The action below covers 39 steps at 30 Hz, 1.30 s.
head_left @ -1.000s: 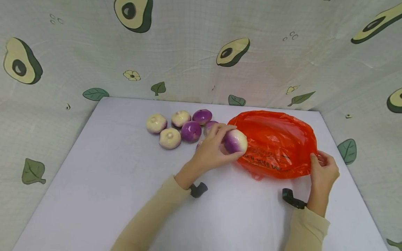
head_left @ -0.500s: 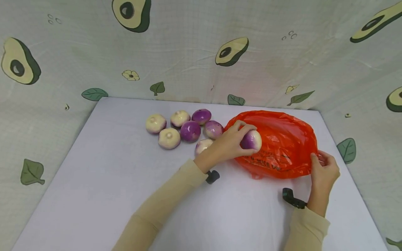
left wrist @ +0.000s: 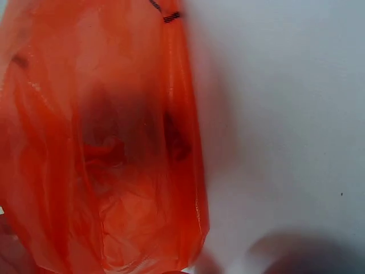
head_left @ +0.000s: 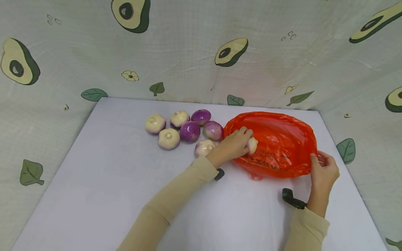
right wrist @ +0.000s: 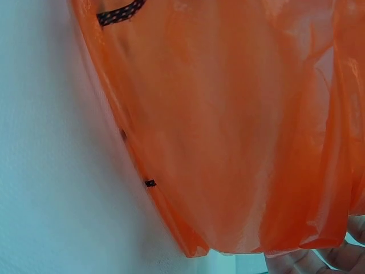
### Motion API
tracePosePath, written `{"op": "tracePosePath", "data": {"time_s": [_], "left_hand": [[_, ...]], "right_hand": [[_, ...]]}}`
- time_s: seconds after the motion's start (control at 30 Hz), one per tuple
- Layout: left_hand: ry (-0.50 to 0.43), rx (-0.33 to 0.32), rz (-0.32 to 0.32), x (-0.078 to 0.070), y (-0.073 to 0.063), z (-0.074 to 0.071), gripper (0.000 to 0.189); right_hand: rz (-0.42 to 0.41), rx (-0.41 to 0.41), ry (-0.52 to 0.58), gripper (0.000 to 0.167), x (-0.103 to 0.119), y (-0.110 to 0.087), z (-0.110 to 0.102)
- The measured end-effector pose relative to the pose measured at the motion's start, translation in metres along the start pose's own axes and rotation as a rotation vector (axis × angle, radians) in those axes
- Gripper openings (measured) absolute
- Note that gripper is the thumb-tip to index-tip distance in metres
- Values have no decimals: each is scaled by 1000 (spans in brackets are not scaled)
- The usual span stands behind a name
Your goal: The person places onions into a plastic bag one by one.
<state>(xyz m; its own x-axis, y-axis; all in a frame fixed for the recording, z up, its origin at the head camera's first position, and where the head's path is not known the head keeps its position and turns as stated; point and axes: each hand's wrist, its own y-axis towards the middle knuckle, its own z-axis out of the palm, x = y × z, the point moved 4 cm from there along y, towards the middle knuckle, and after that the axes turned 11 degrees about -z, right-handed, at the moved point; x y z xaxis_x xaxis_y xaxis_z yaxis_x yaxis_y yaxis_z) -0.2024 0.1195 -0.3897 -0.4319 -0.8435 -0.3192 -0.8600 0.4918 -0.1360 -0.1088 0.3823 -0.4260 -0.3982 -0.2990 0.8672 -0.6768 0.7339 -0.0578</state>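
Note:
A purple-and-white turnip [head_left: 252, 145] is in the grip of my left hand [head_left: 235, 143], over the near left part of the red plastic bag's mouth; the hand covers much of it. The bag [head_left: 282, 139] lies with its mouth spread wide and dark print on its inner side. At its right rim, my right hand [head_left: 325, 171] pinches the plastic between thumb and fingers. Those fingers [right wrist: 342, 256] show at the lower right corner of the right wrist view. Red plastic [left wrist: 131, 217] fills the left of the left wrist view; the turnip cannot be made out there.
Several more turnips [head_left: 190, 131] lie in a group left of the bag, and one white-topped turnip [head_left: 205, 148] sits just beside my left forearm. The white table [head_left: 119, 195] ends at a patterned cloth [head_left: 188, 62] behind.
My left hand has carried the turnip rightward from the table beside the bag to over its mouth, then lowered and turned it. My right hand has stayed at the rim.

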Motion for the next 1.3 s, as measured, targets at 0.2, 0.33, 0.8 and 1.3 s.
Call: {"op": "tracePosePath", "data": {"time_s": [0.2, 0.33, 0.8, 1.3], "left_hand": [[75, -45, -88, -2, 1, -2, 40], [117, -95, -106, -3, -4, -5, 28], [116, -175, -14, 0, -18, -16, 22], [-140, -238, 159, 8, -52, -30, 36]], "right_hand": [[-17, -14, 16, 43, 2, -1, -1], [-32, -18, 23, 42, 3, -1, -2], [-34, -14, 5, 42, 1, -1, 0], [-28, -6, 28, 43, 1, -1, 0]]}}
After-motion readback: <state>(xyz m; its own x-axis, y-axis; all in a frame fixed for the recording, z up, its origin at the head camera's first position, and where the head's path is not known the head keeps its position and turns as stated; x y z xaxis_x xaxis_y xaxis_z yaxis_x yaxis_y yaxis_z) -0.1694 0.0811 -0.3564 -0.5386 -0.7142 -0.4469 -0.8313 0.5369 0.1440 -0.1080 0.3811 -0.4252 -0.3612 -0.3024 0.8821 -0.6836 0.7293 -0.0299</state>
